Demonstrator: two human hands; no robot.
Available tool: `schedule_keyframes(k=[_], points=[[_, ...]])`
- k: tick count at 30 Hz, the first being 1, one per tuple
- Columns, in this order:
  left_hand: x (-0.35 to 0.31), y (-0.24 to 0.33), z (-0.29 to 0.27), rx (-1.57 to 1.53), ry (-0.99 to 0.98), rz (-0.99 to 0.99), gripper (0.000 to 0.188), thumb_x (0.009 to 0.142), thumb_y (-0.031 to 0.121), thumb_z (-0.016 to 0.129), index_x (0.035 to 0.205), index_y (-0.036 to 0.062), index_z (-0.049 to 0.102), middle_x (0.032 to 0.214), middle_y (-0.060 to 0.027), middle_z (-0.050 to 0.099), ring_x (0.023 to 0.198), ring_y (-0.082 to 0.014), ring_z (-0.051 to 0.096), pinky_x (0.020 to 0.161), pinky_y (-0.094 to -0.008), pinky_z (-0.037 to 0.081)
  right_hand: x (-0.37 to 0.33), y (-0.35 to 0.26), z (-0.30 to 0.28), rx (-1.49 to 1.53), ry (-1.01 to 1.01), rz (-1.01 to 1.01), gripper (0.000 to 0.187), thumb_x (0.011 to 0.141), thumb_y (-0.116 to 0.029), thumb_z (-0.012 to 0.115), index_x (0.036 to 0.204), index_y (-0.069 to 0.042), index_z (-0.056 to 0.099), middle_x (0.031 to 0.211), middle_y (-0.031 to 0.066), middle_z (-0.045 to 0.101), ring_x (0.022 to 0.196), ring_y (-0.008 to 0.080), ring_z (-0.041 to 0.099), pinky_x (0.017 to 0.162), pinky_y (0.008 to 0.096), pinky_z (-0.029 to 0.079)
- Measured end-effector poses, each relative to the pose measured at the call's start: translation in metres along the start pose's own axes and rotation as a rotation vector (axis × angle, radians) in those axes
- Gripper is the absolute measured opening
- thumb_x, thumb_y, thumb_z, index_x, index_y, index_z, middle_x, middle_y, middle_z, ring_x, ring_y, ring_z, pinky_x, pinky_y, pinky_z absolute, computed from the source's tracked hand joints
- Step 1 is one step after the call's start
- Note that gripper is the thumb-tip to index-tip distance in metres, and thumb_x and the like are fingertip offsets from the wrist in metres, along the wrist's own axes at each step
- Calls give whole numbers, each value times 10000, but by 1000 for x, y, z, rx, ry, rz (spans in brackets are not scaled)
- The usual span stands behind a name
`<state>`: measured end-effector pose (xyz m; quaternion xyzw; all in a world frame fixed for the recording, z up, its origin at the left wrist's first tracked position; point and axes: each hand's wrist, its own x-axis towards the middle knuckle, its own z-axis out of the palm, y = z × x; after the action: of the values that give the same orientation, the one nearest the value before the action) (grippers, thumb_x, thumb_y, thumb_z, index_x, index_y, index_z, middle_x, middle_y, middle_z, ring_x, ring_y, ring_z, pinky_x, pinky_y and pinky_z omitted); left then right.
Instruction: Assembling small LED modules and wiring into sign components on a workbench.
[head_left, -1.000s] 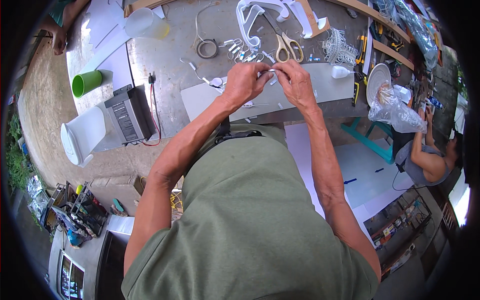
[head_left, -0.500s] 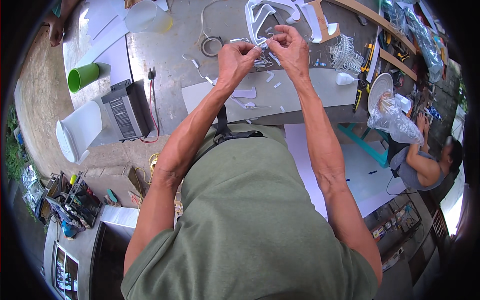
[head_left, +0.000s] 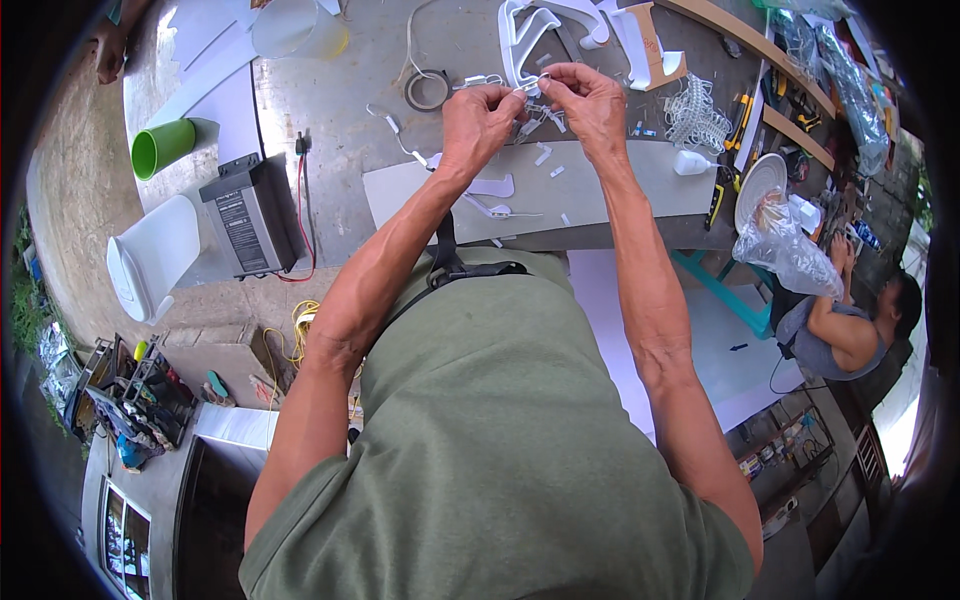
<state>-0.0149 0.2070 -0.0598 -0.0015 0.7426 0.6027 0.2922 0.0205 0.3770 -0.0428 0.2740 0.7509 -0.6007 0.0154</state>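
My left hand (head_left: 478,125) and my right hand (head_left: 592,108) meet over the table, fingertips pinched. Between them is a small white LED module (head_left: 531,89) on thin wire, gripped from both sides; the fingers partly hide it. Just beyond lies a white channel-shaped letter piece (head_left: 522,45). Under the hands are small white modules and wire bits, and more such pieces (head_left: 543,154) lie scattered on a grey sheet (head_left: 640,175). To the left, a wired string of modules (head_left: 391,124) runs toward my left wrist. A roll of tape (head_left: 427,90) sits beside my left hand.
On the left stand a black power unit (head_left: 248,220), a green cup (head_left: 162,150) and a white container (head_left: 153,258). To the right are a tangled white wire bundle (head_left: 697,115), a small white bottle (head_left: 692,162), cutters (head_left: 716,200) and plastic bags. Another person (head_left: 840,325) sits at far right.
Both hands have shifted slightly to the right in the picture, still pinching the module. My right index finger has lowered toward the thumb.
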Motion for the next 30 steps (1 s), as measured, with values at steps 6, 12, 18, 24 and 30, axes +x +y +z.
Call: schedule_keyframes(k=[6, 12, 18, 24, 30], points=[[2, 9, -4, 223, 128, 102, 295, 928, 264, 725, 1016, -12, 784, 758, -86, 754, 649, -117, 669, 617, -268, 525, -12, -2, 1, 55, 4, 102, 201, 897, -139, 790, 1023, 11, 747, 798, 9, 693, 646, 48, 562, 572, 194, 441], [9, 10, -9, 132, 121, 72, 312, 921, 276, 758, 1050, -7, 784, 774, -58, 750, 654, -86, 654, 598, -240, 518, -18, 7, 7, 155, 27, 138, 171, 888, -139, 797, 985, -6, 750, 770, 3, 678, 626, 45, 551, 543, 192, 412], [15, 8, -12, 57, 80, 18, 319, 878, 278, 774, 980, -24, 787, 795, -101, 773, 686, -134, 706, 661, -278, 559, -15, 11, 2, 283, -14, 243, 189, 846, -152, 813, 949, -5, 755, 779, 16, 700, 624, 57, 568, 532, 201, 421], [16, 14, -19, 5, -15, -34, 358, 921, 335, 754, 1010, -10, 787, 809, -59, 760, 696, -87, 661, 640, -248, 526, -12, 10, -3, 327, -66, 275, 175, 842, -148, 812, 933, -9, 758, 772, 20, 701, 616, 58, 571, 524, 201, 422], [15, 16, -18, -37, 1, -60, 323, 933, 305, 721, 971, -9, 790, 804, -66, 763, 681, -93, 667, 626, -246, 523, -8, 11, -3, 312, -86, 309, 161, 858, -164, 788, 904, -15, 749, 761, 25, 695, 620, 64, 581, 531, 204, 427]])
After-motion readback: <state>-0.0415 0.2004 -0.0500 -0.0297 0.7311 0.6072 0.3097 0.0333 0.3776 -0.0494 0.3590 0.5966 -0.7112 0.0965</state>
